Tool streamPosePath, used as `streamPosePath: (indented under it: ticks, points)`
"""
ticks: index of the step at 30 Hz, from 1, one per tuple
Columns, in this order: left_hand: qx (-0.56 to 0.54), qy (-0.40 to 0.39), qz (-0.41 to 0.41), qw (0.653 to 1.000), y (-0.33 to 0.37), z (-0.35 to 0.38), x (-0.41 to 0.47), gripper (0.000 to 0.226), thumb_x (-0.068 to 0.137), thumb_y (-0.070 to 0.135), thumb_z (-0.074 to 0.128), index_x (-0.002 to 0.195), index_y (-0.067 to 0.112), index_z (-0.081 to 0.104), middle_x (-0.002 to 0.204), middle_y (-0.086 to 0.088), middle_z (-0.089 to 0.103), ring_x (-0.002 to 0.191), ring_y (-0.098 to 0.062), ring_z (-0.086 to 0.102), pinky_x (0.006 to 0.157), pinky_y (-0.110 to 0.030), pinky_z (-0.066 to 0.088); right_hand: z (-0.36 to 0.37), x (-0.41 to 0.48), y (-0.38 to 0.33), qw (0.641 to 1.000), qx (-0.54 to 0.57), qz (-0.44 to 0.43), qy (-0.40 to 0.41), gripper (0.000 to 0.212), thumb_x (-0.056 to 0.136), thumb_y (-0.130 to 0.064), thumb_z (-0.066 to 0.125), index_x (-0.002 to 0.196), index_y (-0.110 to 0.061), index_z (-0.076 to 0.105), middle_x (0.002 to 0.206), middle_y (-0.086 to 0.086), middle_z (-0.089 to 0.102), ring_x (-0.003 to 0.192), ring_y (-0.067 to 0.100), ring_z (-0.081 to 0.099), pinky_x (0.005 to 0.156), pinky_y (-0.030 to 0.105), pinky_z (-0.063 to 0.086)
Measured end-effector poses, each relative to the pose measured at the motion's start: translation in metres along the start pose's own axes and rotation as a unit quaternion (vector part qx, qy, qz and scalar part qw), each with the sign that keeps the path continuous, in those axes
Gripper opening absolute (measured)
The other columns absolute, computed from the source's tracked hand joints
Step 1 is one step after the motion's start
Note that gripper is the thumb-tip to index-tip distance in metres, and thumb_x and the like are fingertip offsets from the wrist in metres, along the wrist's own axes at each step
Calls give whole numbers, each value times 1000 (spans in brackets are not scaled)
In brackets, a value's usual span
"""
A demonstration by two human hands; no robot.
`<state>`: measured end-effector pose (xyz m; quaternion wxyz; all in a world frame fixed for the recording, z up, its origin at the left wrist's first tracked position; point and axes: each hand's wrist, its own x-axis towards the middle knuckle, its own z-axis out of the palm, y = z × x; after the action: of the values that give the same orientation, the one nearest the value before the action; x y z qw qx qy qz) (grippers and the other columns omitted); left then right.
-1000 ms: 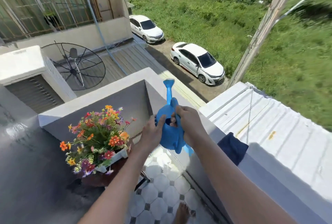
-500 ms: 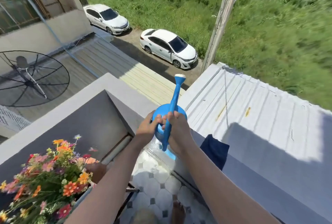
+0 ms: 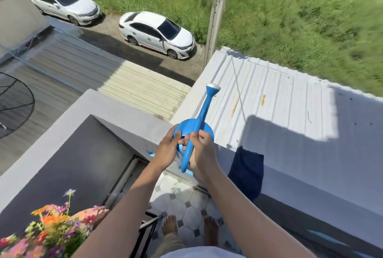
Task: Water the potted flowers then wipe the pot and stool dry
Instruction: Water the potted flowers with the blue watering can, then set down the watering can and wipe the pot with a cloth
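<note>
Up at the balcony's corner, both hands meet on a blue watering can (image 3: pixel 193 133), which sits at the centre of the view, over the grey parapet ledge (image 3: pixel 132 121). The right hand (image 3: pixel 202 155) wraps closed around the can's long blue spout (image 3: pixel 200 121), thumb and fingers pinching it low down; the spout points toward one o'clock, its pale rose head (image 3: pixel 213 87) over the corrugated metal roof (image 3: pixel 269 100). The left hand (image 3: pixel 169 149) curls against the can's round body on its nine o'clock side, fingers gripping the rim. At three o'clock from the hands, a dark blue cloth (image 3: pixel 246 173) hangs draped over the ledge. Down at seven o'clock, the potted flowers (image 3: pixel 49 230), orange, pink and purple, sit well apart from the can; their pot is mostly hidden and blurred. At six o'clock, two bare feet (image 3: pixel 211 230) stand on patterned tiles (image 3: pixel 186 201). Two white cars (image 3: pixel 157 32) are parked far below at eleven o'clock.
</note>
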<state>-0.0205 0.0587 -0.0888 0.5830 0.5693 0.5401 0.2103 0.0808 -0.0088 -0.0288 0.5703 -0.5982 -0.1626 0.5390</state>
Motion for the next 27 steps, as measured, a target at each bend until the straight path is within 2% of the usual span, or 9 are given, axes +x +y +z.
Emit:
streamPosePath:
  ticks: [2, 4, 6, 10, 15, 17, 20, 22, 27]
  points:
    - [7, -5, -3, 1000, 1, -1, 1, 26, 100, 43, 40, 121, 53, 52, 105, 19, 69, 110, -1, 61, 101, -31, 42, 0, 4, 1, 1000, -4, 5, 6, 28, 98, -20, 50, 92, 8, 52, 87, 27, 61, 78, 21, 71, 82, 55, 58]
    - [11, -14, -3, 1000, 0, -2, 0, 24, 101, 45, 40, 118, 58, 50, 106, 20, 68, 110, 1, 59, 102, -29, 42, -2, 8, 0, 1000, -18, 12, 18, 21, 102, -17, 50, 102, 3, 55, 90, 19, 68, 84, 24, 75, 81, 47, 60]
    - [23, -22, 0, 999, 2, -3, -1, 31, 99, 51, 39, 128, 51, 48, 120, 20, 64, 117, 0, 57, 106, -29, 40, -7, 9, -2, 998, -42, 27, 23, 21, 102, -22, 52, 115, -6, 55, 100, 12, 71, 88, 22, 77, 84, 43, 62]
    - [81, 50, 38, 995, 13, -3, -3, 56, 98, 53, 41, 146, 23, 41, 148, 2, 47, 137, -15, 43, 116, -34, 31, -28, 8, -4, 992, -115, 32, 36, 16, 103, -36, 50, 110, -25, 59, 102, 3, 72, 84, 15, 76, 81, 40, 62]
    - [114, 192, 196, 955, 76, 12, -27, 34, 98, 36, 47, 127, 19, 53, 120, 4, 58, 110, -11, 53, 90, -20, 42, -85, 12, -10, 976, -151, 5, 159, 7, 101, -26, 55, 98, -24, 62, 97, 4, 71, 76, 15, 70, 65, 32, 58]
    - [120, 191, 238, 945, 99, 32, -34, 23, 96, 29, 51, 117, 19, 56, 106, 7, 58, 97, -9, 54, 79, -6, 36, -118, 14, -4, 965, -165, 8, 205, 4, 99, -24, 58, 99, -24, 62, 99, 2, 70, 81, 15, 68, 67, 29, 54]
    - [117, 135, 293, 939, 111, 78, -38, 12, 93, 20, 57, 103, 15, 60, 88, 6, 62, 79, -10, 55, 71, -8, 37, -164, 14, 9, 943, -206, 30, 259, 12, 99, -19, 58, 110, -18, 59, 99, -2, 65, 90, 15, 64, 65, 22, 47]
    - [144, 66, 260, 952, 98, 115, -36, 12, 91, 25, 58, 100, 17, 60, 82, 6, 63, 74, -10, 57, 69, -15, 42, -190, 12, 21, 933, -222, 59, 278, 20, 99, -17, 59, 119, -15, 56, 106, 0, 63, 91, 15, 61, 63, 20, 44]
    - [237, -38, 20, 971, 19, 175, -18, 25, 88, 33, 60, 103, 13, 56, 87, 1, 62, 82, -18, 60, 69, -27, 42, -220, 13, 46, 925, -217, 116, 290, 32, 93, -18, 63, 123, -14, 52, 114, 4, 63, 97, 19, 62, 77, 34, 56]
